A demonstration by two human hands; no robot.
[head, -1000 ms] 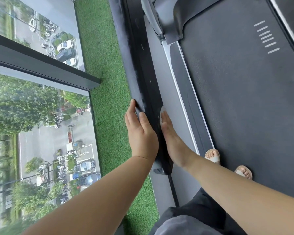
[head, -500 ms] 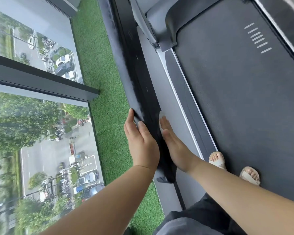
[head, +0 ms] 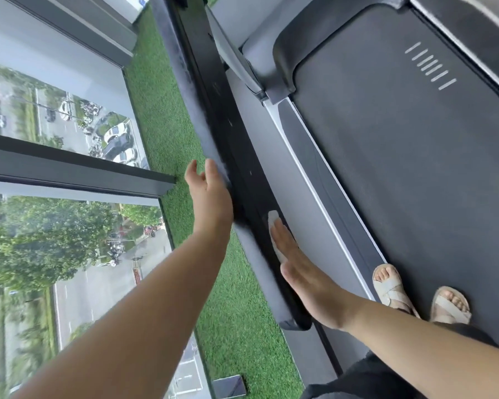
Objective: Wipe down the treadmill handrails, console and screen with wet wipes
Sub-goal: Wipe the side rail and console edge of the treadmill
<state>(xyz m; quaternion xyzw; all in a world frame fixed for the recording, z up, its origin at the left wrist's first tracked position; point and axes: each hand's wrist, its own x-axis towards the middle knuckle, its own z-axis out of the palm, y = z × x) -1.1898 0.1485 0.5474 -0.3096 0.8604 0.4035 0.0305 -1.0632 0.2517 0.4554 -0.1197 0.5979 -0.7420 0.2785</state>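
- I see the handrail [head: 231, 131], a long black bar, running from the top edge down to a rounded end near my right wrist. It lies between the grass [head: 167, 116] and the grey side rail [head: 297, 180].
- The outer face of the handrail shows a dull grey haze. I cannot tell whether this is dust, moisture or blur.
- The wipe [head: 272, 220] is white and crumpled, and lies on the handrail's inner face.
- The right hand [head: 311, 286] presses flat on the wipe, fingers straight and together.
- The left hand [head: 211, 197] rests against the handrail's outer face, fingers straight and slightly spread.
- Most of the wipe is hidden under the right fingers.
- The handrail's far end is cut off at the top.
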